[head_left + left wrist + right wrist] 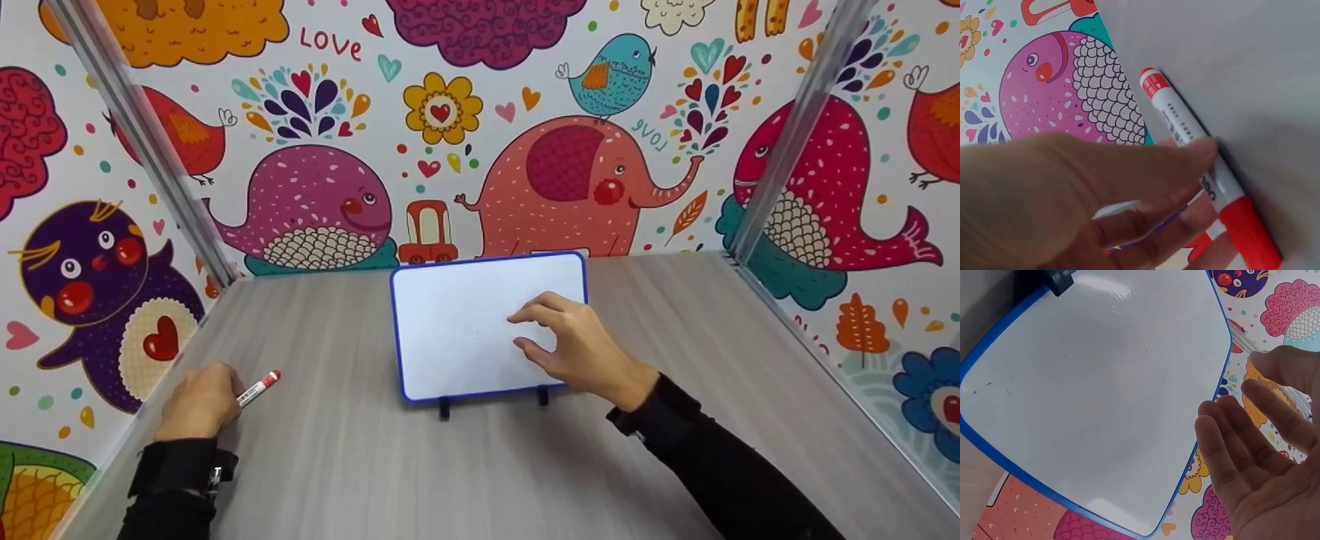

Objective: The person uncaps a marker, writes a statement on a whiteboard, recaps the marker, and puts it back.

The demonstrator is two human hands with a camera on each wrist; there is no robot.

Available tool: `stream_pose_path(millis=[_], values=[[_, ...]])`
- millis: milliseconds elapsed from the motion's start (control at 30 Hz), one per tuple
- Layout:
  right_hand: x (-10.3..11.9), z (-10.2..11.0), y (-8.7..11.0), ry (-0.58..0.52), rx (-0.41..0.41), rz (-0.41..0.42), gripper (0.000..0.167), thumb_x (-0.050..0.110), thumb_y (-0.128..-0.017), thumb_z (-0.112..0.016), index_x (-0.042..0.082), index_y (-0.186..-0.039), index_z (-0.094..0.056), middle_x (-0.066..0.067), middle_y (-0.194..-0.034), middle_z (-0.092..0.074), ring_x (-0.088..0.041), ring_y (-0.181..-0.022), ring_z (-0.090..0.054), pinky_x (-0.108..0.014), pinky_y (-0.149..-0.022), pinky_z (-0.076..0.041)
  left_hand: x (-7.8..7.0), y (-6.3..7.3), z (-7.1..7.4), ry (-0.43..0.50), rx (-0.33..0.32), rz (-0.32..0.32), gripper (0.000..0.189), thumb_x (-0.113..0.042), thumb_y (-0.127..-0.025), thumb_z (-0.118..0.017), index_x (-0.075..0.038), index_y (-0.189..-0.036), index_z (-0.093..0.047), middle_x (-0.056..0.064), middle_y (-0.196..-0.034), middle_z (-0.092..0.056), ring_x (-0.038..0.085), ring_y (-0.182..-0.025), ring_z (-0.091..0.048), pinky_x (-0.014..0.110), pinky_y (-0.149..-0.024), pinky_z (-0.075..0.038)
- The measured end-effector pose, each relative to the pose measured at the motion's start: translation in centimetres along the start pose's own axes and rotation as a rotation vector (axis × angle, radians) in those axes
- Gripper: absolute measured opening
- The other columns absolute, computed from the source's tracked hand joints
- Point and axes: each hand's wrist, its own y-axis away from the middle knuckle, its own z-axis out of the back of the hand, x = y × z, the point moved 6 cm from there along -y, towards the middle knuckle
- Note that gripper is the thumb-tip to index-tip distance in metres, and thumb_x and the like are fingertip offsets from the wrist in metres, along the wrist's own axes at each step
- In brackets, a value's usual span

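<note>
A whiteboard (457, 330) with a blue rim stands tilted back near the far wall, on a stand with black feet (445, 408). Its white face carries only a few tiny dark specks in the right wrist view. In front of the board's right half hovers my right hand (585, 345), fingers bent and spread from the thumb, holding nothing. Over at the left side of the table, my left hand (201, 399) pinches a marker (1176, 121), white-bodied with a red cap and a red end. The thumb lies across the marker's barrel, close over the tabletop.
The grey wood-grain table (322, 465) is walled in at the left, back and right by panels with cartoon animals. Metal corner posts (795, 127) join the panels. The left wall (112, 360) runs close beside my left hand.
</note>
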Motion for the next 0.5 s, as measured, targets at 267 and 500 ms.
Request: stream_pose_path(millis=[267,500], values=[[-0.1,-1.1,-0.6,-0.007,0.021,-0.009,0.028,0.008,-0.098,-0.095,0.004,-0.125,-0.086,-0.017,-0.119,-0.084,-0.035,-0.107,-0.082,-0.045,-0.096,-0.075,-0.7,-0.2,-0.1,-0.017,-0.015,-0.027,0.018,0.006,-0.090,-0.075,0.007,-0.108,-0.079,0.027,-0.096,-0.074,0.036,-0.084,-0.066,0.044,-0.067,-0.054],[0.2,-1.9,-1.1,-0.013,0.035,-0.013,0.029,0.010,-0.099,-0.094,0.004,-0.127,-0.086,-0.017,-0.121,-0.084,-0.034,-0.110,-0.083,-0.044,-0.100,-0.074,-1.9,-0.4,-0.3,0.031,-0.007,-0.047,0.023,0.002,-0.093,-0.078,0.010,-0.115,-0.077,0.025,-0.096,-0.073,0.035,-0.084,-0.065,0.040,-0.067,-0.054]])
